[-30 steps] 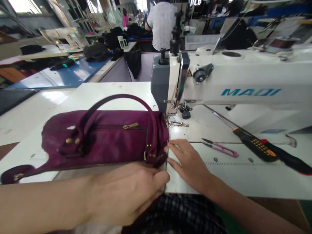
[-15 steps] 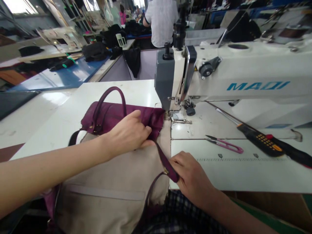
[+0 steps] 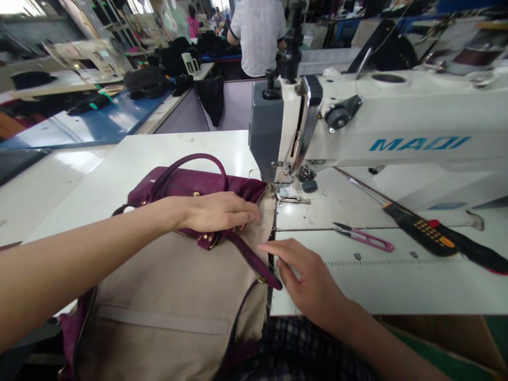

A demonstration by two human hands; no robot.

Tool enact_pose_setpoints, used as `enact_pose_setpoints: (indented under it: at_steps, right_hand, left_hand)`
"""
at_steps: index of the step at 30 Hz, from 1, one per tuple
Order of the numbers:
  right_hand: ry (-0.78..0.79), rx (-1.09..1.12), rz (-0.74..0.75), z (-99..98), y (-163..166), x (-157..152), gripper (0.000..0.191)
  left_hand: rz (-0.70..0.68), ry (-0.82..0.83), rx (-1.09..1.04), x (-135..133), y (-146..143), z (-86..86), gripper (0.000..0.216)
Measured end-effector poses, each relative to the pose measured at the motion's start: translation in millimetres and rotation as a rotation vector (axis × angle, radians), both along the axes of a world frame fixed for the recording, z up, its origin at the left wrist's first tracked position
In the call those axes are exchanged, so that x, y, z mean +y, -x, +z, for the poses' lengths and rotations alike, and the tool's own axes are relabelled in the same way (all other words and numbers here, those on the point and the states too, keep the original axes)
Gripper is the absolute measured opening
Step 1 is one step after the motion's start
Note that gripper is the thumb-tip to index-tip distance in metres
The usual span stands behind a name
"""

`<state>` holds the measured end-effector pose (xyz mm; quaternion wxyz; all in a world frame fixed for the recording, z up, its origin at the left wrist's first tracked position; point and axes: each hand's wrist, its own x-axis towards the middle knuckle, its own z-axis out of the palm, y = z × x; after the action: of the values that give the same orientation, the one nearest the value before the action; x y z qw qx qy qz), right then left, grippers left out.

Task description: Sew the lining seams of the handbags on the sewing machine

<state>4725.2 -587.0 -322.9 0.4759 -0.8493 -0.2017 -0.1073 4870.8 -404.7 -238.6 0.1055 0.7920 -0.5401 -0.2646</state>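
A purple bag [image 3: 162,275], its beige lining facing up, lies across the sewing table and over the front edge. Its right edge reaches the presser foot of the white sewing machine [image 3: 420,116]. My left hand [image 3: 222,211] rests palm down across the purple part and lining, fingers stretched towards the machine. A rounded purple handle [image 3: 200,156] arches behind that hand. Just right of the bag's edge, my right hand [image 3: 309,270] is open, index finger extended and thumb apart. Its fingertips are close to a purple zip strip [image 3: 254,259]; whether they touch the lining I cannot tell.
Pink-handled thread snips [image 3: 367,239] and a black-handled screwdriver [image 3: 420,230] lie on the table right of the needle. A blue table [image 3: 115,119] with black items stands at the left. Beyond the machine, a person in a white shirt [image 3: 260,39] faces away.
My right hand has let go of the zip strip and its fingers have opened. My left hand has flattened and shifted slightly right. The bag's handle and purple part have moved, showing a strap tab.
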Motion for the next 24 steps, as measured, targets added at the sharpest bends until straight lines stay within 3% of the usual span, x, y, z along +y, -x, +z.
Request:
enact_pose_setpoints:
  at_steps: [4,8,12,17,24]
  right_hand:
    - [0.227,-0.216,-0.027,2.0,-26,0,0.033]
    - [0.456,-0.339,-0.092,5.6,-51,-4,0.022]
    - [0.473,-0.403,0.012,2.7,-61,-10,0.024]
    - [0.461,-0.403,-0.03,-7.5,-48,-7,0.03]
    - [0.52,-0.397,-0.08,-18.6,-2,11,0.032]
  left_hand:
    - [0.143,0.06,-0.435,-12,14,-28.7,0.021]
    - [0.222,0.241,-0.5,-7,20,-42.3,0.028]
    - [0.087,0.303,-0.458,2,12,-41.0,0.051]
    - [-0.142,0.208,-0.437,3,3,-43.3,0.045]
    - [-0.112,0.074,-0.419,0,10,-39.6,0.049]
